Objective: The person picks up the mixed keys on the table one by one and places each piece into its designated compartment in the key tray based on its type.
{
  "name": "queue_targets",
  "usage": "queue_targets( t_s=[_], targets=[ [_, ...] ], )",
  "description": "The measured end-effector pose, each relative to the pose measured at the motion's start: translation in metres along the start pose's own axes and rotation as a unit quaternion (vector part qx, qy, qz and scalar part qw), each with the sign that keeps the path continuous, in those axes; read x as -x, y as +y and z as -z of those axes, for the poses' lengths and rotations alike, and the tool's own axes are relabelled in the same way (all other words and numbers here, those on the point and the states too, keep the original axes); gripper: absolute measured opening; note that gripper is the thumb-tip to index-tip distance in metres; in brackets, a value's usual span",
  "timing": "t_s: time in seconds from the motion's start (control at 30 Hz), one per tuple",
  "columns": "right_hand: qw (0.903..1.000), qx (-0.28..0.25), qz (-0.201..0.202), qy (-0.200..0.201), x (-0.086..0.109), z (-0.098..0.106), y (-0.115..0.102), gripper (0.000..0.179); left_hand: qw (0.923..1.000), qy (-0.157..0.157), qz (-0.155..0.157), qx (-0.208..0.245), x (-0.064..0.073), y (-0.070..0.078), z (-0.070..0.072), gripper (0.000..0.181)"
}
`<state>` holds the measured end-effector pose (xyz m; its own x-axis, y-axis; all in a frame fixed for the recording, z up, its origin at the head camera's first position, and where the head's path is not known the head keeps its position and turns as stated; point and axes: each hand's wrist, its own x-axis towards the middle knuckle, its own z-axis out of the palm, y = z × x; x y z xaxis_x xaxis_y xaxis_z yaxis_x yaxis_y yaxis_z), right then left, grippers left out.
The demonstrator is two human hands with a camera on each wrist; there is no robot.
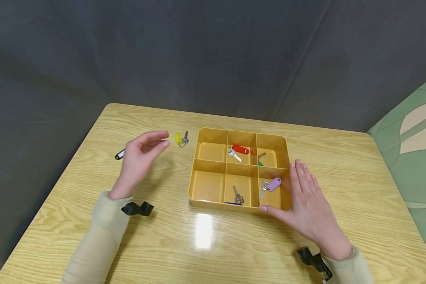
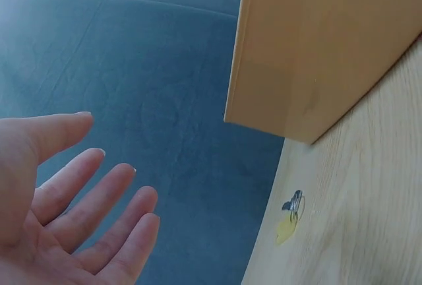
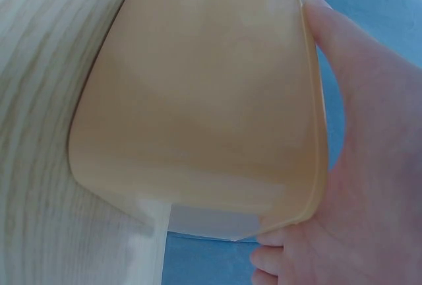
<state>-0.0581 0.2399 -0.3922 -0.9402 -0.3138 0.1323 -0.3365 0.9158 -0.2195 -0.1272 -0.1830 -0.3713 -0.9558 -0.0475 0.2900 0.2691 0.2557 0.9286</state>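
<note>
A yellow key tag (image 1: 178,139) with a key (image 1: 186,138) on its ring lies on the table, left of a yellow-brown divided box (image 1: 207,203). Just left of the tag, my left hand (image 1: 138,157) hovers with thumb and fingers apart, holding nothing. My right hand (image 1: 312,211) rests on the box's front right corner, thumb at the front rim and fingers extended along the right side. Inside the box are keys with a red tag (image 1: 240,149), a purple tag (image 1: 274,184), a partly hidden green tag (image 1: 260,163) and a blue tag (image 1: 233,203) that barely shows.
A black-edged tag (image 1: 120,154) with a white label lies partly behind my left hand. The wooden table (image 1: 170,244) meets a dark padded wall (image 1: 198,59) at the back. Two left compartments of the box hold nothing visible.
</note>
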Motion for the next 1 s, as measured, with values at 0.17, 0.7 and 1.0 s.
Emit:
queue_targets(
  t_s=[0.17,0.7,1.0],
  targets=[
    [1.0000,0.001,-0.001,-0.001,0.000,0.001,0.000,0.130,0.9996,0.005,-0.002,-0.027,0.000,-0.002,0.004,0.029],
    [1.0000,-0.001,0.004,0.008,0.000,-0.001,0.001,0.132,0.9982,0.022,0.012,-0.054,-0.004,-0.013,0.022,0.035],
    [1.0000,-0.004,0.003,0.006,0.000,0.000,0.000,0.132,0.9953,0.038,0.027,-0.085,-0.006,-0.018,0.033,0.035]
  ],
)
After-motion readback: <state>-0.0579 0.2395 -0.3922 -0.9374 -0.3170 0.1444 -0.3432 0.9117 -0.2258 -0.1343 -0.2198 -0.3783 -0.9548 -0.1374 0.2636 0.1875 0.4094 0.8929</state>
